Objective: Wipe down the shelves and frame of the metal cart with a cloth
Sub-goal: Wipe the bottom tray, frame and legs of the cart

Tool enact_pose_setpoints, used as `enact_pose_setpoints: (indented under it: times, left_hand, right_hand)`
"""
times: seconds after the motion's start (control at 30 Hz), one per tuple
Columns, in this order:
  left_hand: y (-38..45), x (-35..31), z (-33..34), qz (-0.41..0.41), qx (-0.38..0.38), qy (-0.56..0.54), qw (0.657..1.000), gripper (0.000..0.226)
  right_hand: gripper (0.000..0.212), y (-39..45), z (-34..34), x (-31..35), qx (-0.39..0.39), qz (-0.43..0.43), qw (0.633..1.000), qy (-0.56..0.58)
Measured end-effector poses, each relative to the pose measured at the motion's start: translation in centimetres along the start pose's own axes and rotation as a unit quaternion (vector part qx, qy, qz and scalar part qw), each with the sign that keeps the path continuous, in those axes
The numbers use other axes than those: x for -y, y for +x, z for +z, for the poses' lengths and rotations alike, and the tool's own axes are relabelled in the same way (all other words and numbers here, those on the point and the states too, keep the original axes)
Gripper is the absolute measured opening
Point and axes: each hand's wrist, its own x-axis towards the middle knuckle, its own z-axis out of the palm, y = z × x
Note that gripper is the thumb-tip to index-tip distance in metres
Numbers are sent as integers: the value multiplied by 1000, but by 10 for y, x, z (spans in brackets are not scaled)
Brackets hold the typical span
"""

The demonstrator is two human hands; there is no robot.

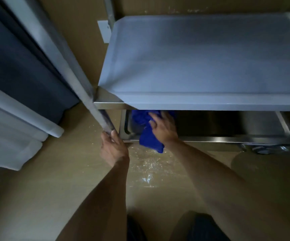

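The left hand (113, 150) grips the lower end of the front left post (88, 94) of the cart, fingers curled round it, which steadies the frame. The right hand (163, 129) presses the blue cloth (147, 134) onto the front left corner of the bottom shelf (227, 126), fingers spread fairly straight over the fabric; part of the cloth hangs over the shelf's front edge. For an even wipe, keep the palm flat, gather the hanging fold under the hand, and work in overlapping strokes from the left wall toward the right edge, then along the front rim. The upper shelf (201, 63) overhangs the work area and hides the rear of the bottom shelf, limiting reach and sight. A caster (262, 148) sits below the front right corner. Curtains (18, 94) hang just left of the post.
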Motion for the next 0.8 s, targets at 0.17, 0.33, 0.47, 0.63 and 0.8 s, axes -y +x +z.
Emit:
enact_pose_setpoints:
  times: [0.17, 0.33, 0.47, 0.63, 0.8]
  left_hand:
    - [9, 10, -2, 43, 51, 2, 998, 26]
    - [15, 14, -2, 58, 56, 3, 997, 31]
    - [14, 17, 4, 17, 17, -14, 1000, 46]
    - [0, 7, 13, -63, 15, -50, 997, 45]
    - [-44, -5, 38, -170, 7, -26, 985, 56]
  right_hand:
    - [37, 71, -8, 5, 59, 176, 982, 36]
    - [55, 24, 17, 66, 62, -35, 997, -1]
    - [59, -55, 44, 97, 46, -97, 994, -24]
    - [65, -55, 39, 88, 66, -77, 991, -84]
    - [65, -74, 26, 45, -5, 8, 999, -32]
